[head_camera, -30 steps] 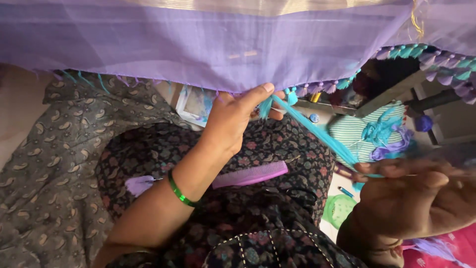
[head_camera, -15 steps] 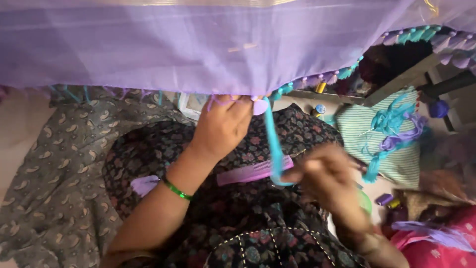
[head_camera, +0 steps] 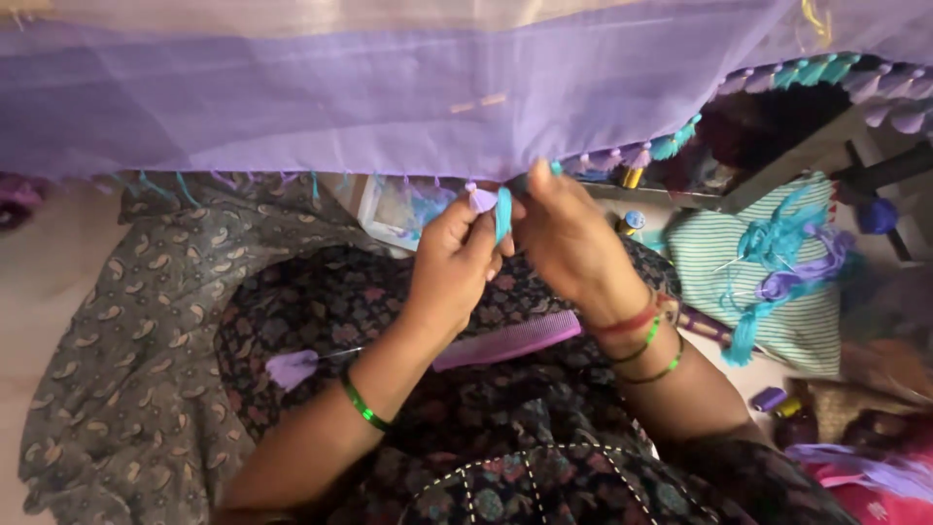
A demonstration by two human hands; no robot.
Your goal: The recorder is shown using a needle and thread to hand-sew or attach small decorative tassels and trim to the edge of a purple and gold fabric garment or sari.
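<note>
1. Head view, the hands: both hands meet at the lower edge of a lilac cloth [head_camera: 389,97] that hangs across the far part of the scene.
2. The left hand [head_camera: 455,262] pinches a small lilac tassel [head_camera: 481,198] together with a teal thread bundle [head_camera: 502,212]; its grip is clenched on them, thumb against fingers.
3. The right hand [head_camera: 571,243] sits just right of the left, touching it, with its fingertips closed on the cloth's edge at the top of the teal bundle. Exactly what those fingertips pinch is hidden by the fingers themselves.
4. The teal thread bundle hangs upright between the two hands, right at the cloth's hem.
5. A green bangle [head_camera: 362,404] rings the left wrist; red and green bangles [head_camera: 641,335] ring the right wrist.
6. Finished tassels [head_camera: 671,146], lilac and teal in turn, line the hem to the right of the hands and rise toward the far right.
7. On the person's lap, over a dark patterned dress [head_camera: 321,301], lies a pink comb [head_camera: 510,340], near the wrists. A loose lilac tassel [head_camera: 292,368] lies to the left of it.
8. To the right, a green striped cushion [head_camera: 719,262] carries a heap of teal and lilac threads [head_camera: 787,262]. Small thread spools [head_camera: 632,222] lie beyond the hands, just under the hem.
</note>
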